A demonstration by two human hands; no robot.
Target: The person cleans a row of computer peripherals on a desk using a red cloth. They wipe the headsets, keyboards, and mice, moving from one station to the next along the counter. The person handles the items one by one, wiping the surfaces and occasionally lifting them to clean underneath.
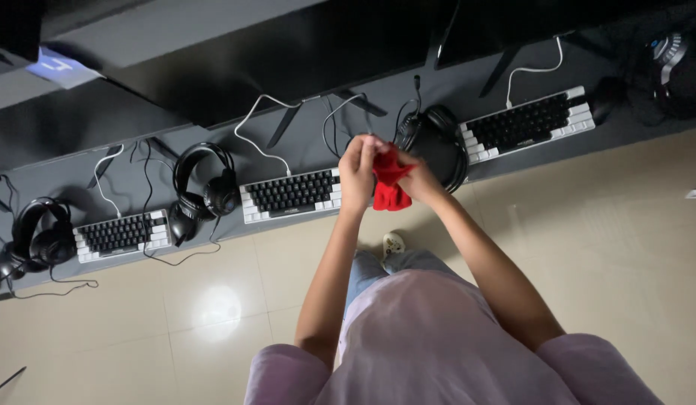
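Both sets of fingers are clenched on a red cloth (390, 184), bunched between them in front of the person's chest, above the near edge of the bench (78, 176). The left hand (358, 171) pinches the cloth's upper left part, fingers curled tight over it; the right hand (417, 178) grips it from the right, its fingers closed into the folds. The two hands sit just beside each other, nearly touching at the top, and neither is nearer the cloth than the other. The cloth hangs with its long axis roughly up and down in the view, its loose end drooping toward the person.

Beyond the hands, on the dark bench, a black-and-white keyboard (291, 193) lies just left of the left hand, and a black headset (438, 142) sits behind the right hand. Another keyboard (529, 124) lies farther right. A second headset (205, 187) rests well to the left.
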